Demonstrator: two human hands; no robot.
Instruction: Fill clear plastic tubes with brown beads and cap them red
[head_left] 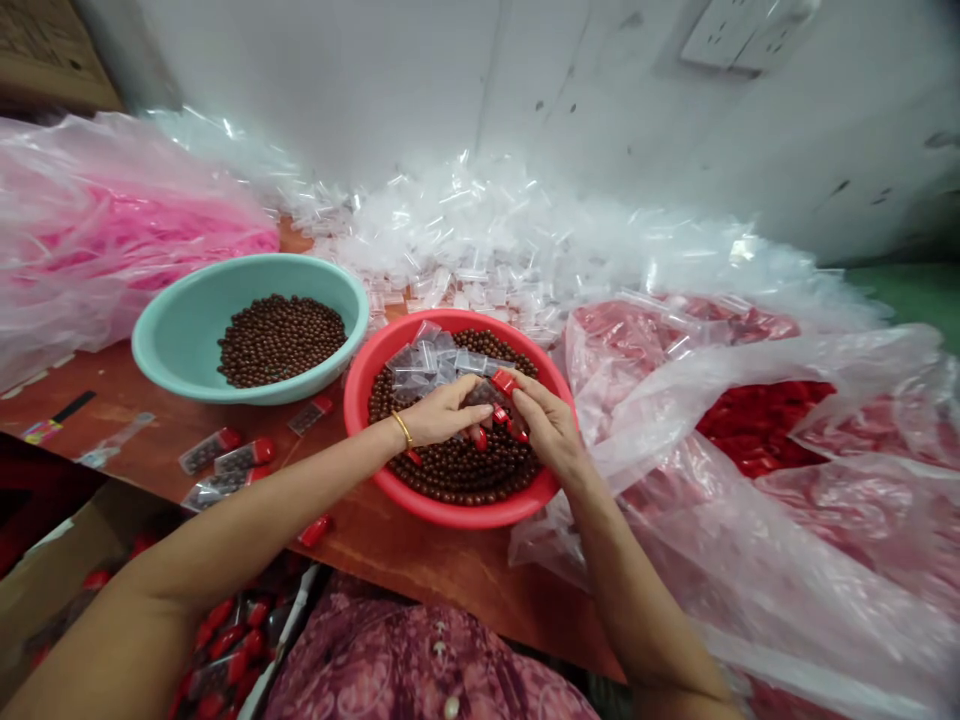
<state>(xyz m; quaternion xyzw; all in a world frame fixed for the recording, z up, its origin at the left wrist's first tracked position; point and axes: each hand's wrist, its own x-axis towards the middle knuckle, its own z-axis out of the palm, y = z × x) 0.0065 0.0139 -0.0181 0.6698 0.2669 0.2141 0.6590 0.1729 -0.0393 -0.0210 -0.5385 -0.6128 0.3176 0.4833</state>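
Note:
Both my hands are over a red basin (390, 490) full of small brown beads (465, 470), with several empty clear tubes (431, 358) lying on top. My left hand (442, 412) is curled round a clear tube (486, 396) filled with beads. My right hand (547, 425) pinches the tube's red cap end (504, 381); more red caps show under its fingers. A gold bangle (403, 428) circles my left wrist.
A teal basin (180, 335) of brown beads stands to the left. Filled red-capped tubes (225, 458) lie on the brown table (420, 560). Clear tubes are heaped at the back (525, 240). Plastic bags hold red caps (757, 420) at right and pink items (112, 240) at left.

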